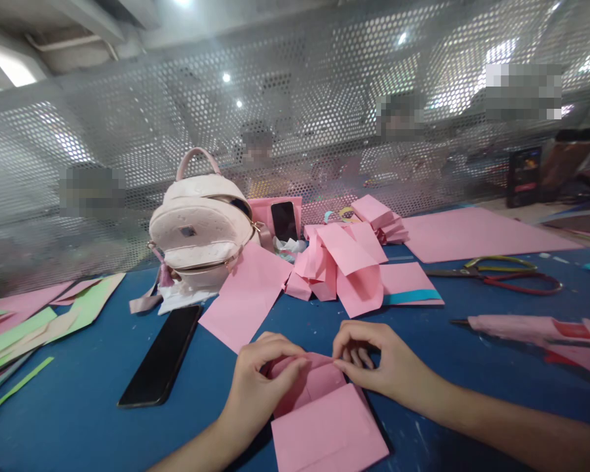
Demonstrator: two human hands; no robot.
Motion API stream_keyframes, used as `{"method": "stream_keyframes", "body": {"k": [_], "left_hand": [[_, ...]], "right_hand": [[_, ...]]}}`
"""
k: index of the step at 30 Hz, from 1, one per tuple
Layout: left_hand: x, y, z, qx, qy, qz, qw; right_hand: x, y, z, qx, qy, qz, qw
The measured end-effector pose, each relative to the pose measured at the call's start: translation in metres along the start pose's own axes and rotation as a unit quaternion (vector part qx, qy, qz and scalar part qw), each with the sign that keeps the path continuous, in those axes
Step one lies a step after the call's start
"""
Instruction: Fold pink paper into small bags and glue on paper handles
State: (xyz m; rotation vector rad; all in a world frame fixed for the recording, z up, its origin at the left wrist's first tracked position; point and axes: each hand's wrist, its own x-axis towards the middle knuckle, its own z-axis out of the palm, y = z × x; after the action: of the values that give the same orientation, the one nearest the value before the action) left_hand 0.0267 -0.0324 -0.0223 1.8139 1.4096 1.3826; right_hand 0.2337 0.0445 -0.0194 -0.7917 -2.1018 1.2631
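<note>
The blue table [78,406] carries a loose pile of pink paper pieces [344,262] at the far middle, a pale backpack [201,229] far left and a black phone [161,355] near left, leaving open room to the right near edge. At the near middle lies the pink folded sheet [324,419]; the left hand [255,387] and right hand [373,360] each pinch its far flap, fingers closed on it, seemingly mid-fold. A sharp crease calls for aligned edges.
</note>
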Motion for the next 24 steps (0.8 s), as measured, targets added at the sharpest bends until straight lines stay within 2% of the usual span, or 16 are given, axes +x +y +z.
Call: {"method": "stream_keyframes", "body": {"k": [24], "left_hand": [[0.0009,0.0014,0.0000,0.002,-0.015,0.008,1.000]], "right_hand": [[-0.0011,-0.0043,-0.0007,0.008,0.008,-0.013,1.000]]}}
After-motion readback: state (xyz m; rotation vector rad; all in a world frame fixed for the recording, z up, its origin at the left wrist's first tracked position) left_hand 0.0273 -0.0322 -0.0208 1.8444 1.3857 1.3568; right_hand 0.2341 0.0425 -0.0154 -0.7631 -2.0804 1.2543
